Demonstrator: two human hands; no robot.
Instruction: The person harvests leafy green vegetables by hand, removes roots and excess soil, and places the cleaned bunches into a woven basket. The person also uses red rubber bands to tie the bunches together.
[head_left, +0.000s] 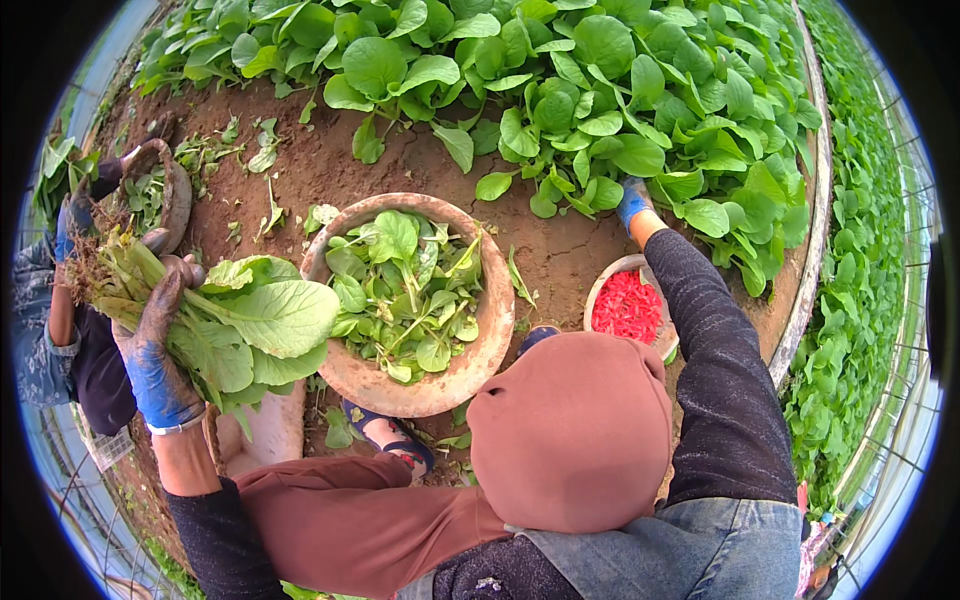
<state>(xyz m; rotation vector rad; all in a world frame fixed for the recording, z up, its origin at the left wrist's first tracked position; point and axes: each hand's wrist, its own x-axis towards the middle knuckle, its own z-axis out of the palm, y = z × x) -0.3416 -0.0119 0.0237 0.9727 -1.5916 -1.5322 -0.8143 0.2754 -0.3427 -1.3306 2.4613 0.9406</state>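
Note:
My left hand (161, 345), in a dirt-stained blue glove, is closed around a bunch of leafy greens (255, 307) with the soil-covered roots (97, 262) still on. The bunch is held sideways, its leaves overlapping the left rim of a large round basin (499, 352). Loose green leaves (405, 285) fill much of that basin. On the right, my outstretched arm ends in my blue-gloved right hand (634, 201), at the near edge of the growing greens (675, 135). Leaves hide its fingers, so I cannot tell whether it grips a stem.
A small bowl (592, 289) of red strips (626, 304) sits below my right forearm. At far left, another person's blue-gloved hand (71, 221) holds greens beside a second basin (180, 202). Torn leaves (270, 210) litter the soil (315, 165). A pale border strip (814, 225) edges the bed.

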